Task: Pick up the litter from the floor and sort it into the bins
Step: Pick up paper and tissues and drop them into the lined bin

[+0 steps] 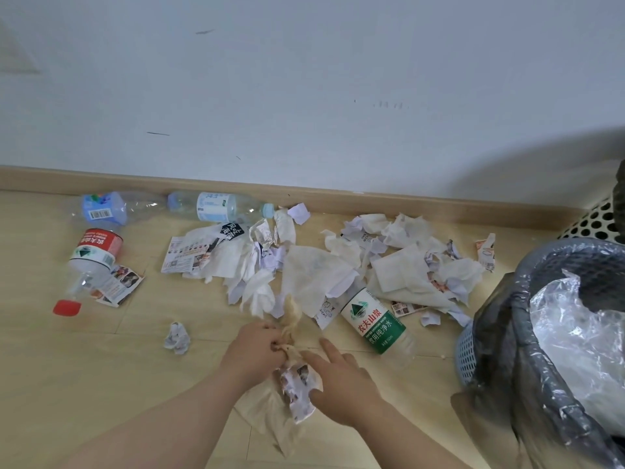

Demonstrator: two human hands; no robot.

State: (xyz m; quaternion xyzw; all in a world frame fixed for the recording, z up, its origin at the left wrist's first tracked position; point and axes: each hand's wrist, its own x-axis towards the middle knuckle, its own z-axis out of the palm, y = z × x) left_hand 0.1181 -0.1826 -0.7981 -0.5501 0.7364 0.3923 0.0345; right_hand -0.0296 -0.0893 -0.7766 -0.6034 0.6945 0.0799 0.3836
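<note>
Litter is lying strewn across a pale wooden floor (67, 384) along the skirting board (372, 201). At far left, a crushed blue-label bottle (105, 208) is lying against the board. A red-label bottle (96, 252) is lying just in front of it, its red cap (66, 307) pointing toward the camera and a printed leaflet (120, 287) sticking out from under it. A white-label bottle (216, 207) is lying on its side by the board, next to the blue one. A small paper ball (176, 337) is sitting alone on the boards, left of the hands. Behind it, a heap of tissues and paper (314, 269) is spreading across the middle of the floor. In the foreground, the left hand (252, 346) is pinching a twisted tissue (290, 319), its fingers curled tight on the twist. A crumpled printed scrap (299, 384) is bunched with the tissue between the two hands. The right hand (341, 380) is touching that bundle with its index finger stretched straight forward. Its thumb is hidden, so whether it is gripping cannot be told. A green-label bottle (375, 319) is lying just beyond the right hand, its upper end tucked under the heap. At right, a lined bin (541, 255) is standing with crumpled clear plastic (575, 333) inside, beside a blue mesh basket (465, 346).
</note>
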